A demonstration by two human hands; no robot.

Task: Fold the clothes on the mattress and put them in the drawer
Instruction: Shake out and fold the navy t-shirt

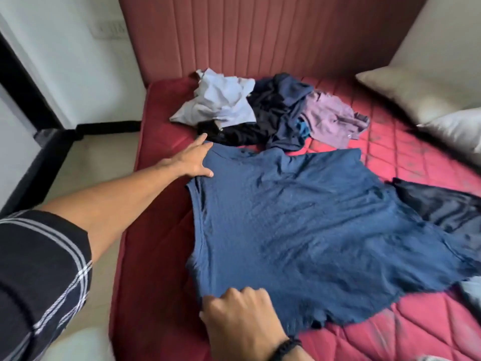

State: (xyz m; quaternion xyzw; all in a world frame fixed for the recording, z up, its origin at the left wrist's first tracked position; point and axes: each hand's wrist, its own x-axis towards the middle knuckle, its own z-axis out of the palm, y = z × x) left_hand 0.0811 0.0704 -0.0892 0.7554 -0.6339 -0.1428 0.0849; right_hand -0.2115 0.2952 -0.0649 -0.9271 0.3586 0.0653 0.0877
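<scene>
A blue T-shirt (312,225) is spread nearly flat across the near middle of the red quilted mattress (390,165), so the step in hand is judged to be the laying-out and smoothing that comes before the first fold. The left hand (192,160) is laid at the shirt's far left corner, by the shoulder, fingers straight and pressing, with nothing grasped. The right hand (242,316) is set at the near left hem, its fingers curled over the cloth edge, which appears to be pinched, though the fingertips are hidden. Next, one side of the shirt would probably have to be lifted and carried over the middle, which calls for a firm hold at both the shoulder and the hem so the fabric stays square. A crumpled pile of unfolded clothes (270,113), pale blue, navy and mauve, is heaped just beyond the collar and almost touches it; it may need to be kept out of the fold. A dark garment (442,207) lies at the right, partly under the shirt's edge, and could be dragged along. Two pillows (421,97) are seen at the far right, against a padded red headboard (260,35). No drawer is in view.
</scene>
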